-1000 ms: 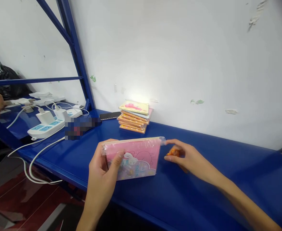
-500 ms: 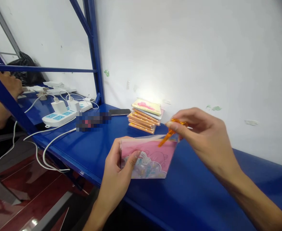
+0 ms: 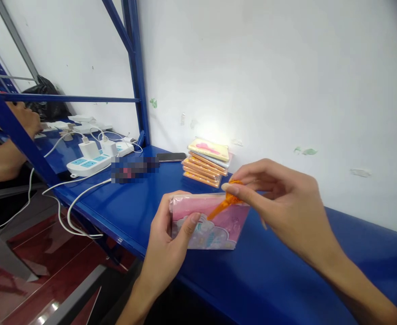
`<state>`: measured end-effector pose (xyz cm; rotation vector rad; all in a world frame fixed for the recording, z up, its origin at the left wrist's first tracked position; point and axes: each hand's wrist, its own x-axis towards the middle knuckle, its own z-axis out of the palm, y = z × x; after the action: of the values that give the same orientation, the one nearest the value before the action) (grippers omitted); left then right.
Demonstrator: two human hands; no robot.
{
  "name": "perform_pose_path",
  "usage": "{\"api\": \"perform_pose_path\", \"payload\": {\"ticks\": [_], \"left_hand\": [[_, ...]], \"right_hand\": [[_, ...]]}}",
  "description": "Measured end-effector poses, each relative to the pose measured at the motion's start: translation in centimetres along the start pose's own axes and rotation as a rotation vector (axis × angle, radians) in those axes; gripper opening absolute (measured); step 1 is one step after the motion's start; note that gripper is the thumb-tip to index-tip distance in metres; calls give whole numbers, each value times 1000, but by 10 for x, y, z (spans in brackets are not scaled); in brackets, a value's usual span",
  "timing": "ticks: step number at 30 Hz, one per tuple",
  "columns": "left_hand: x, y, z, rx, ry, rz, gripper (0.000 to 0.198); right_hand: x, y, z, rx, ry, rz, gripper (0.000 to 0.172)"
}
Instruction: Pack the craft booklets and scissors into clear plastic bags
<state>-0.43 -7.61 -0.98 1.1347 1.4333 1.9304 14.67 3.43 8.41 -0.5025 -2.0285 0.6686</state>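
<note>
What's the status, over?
Left hand gripping flat pink plastic-wrapped packet. Right hand pinching pointed translucent-orange tool at its front, contact unclear. Orange-and-yellow packets stacked behind.

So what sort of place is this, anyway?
Perhaps a shared workroom or workshop, though I can't be sure: a long blue bench, a power strip loaded with chargers, and another person's hand beyond the blue frame.

Blue bench (image 3: 279, 275) and metal frame (image 3: 137, 67) suggest a workshop.

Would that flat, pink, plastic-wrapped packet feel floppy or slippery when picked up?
Probably fairly stiff: the pink packet looks straight though the left hand grips only one end. Its glossy film may be slippery.
</note>
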Motion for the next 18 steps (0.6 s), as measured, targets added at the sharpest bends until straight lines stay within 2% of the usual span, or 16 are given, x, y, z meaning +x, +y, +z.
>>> {"api": "perform_pose_path", "payload": {"ticks": [4,7,15,18], "left_hand": [[-2,-2,-1,-10,-1,2,28],[-3,-3,-1,-16,0,8,27],[-1,-1,-1,-35,-23,35,25],[-1,-3,-1,-42,-20,48,25]], "right_hand": [[-2,2,1,58,-135,36,9],[-3,2,2,57,-173,41,8],[-5,1,2,-209,-44,-93,7],[-4,1,-1,-320,-73,-111,8]]}}
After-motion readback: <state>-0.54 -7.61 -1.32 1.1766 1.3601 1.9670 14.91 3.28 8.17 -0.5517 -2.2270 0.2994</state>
